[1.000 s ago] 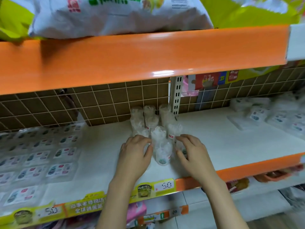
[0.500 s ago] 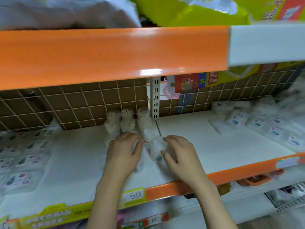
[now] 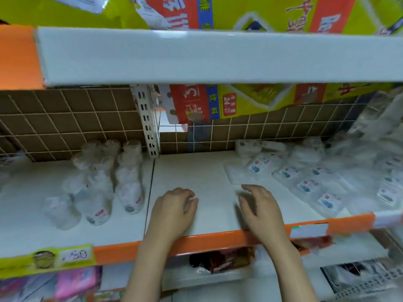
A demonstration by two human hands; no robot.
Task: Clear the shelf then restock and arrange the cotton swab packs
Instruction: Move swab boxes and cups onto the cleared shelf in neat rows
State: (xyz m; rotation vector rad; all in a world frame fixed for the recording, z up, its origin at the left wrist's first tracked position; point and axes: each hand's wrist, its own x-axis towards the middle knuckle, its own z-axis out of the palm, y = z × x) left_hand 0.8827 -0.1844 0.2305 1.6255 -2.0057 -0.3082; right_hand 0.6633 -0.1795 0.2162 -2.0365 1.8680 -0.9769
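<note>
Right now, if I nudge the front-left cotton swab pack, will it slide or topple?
That cotton swab pack already seems tilted, so it likely tips. It looks light, clear-wrapped plastic, probably slippery on the smooth shelf, and its rounded shape could roll.

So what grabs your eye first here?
Two bare hands, left and right, hover over a bare patch of white shelf, holding nothing. Clear tubs cluster to their left, flat packs fan out to their right.

Both forearms reach forward side by side, palms down. The left hand (image 3: 174, 211) has loosely curled fingers and holds nothing. The right hand (image 3: 260, 207) looks the same, fingers relaxed.
</note>
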